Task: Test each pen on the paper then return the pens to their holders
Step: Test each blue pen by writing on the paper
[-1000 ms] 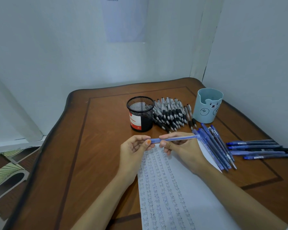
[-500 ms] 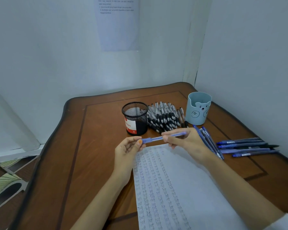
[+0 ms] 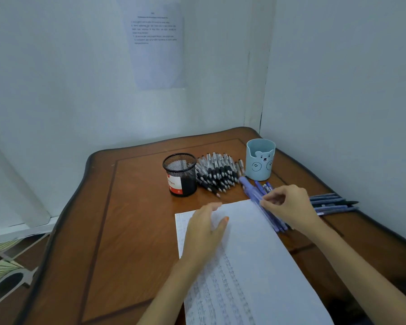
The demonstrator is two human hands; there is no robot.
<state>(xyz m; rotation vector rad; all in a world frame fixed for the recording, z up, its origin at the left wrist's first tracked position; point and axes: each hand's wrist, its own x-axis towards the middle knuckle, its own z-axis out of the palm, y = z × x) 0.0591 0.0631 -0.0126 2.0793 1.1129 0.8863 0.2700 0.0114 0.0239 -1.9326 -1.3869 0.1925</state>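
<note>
Two hands | left hand [image 3: 206,233] flat on paper [image 3: 256,254], holding nothing | right hand [image 3: 288,207] curled at blue pens [image 3: 251,191], grip unclear | step: likely swapping pens | next: lift one, scribble

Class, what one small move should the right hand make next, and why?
Probably pinch one pen from the blue pens beside the paper and bring it over the sheet: the right hand is at them, and the left hand rests open on the paper.

Print on the wall sheet [image 3: 156,43], the red label [image 3: 174,184] on the mesh holder [image 3: 181,165] and writing on the paper [image 3: 256,245] are illegible.
</note>
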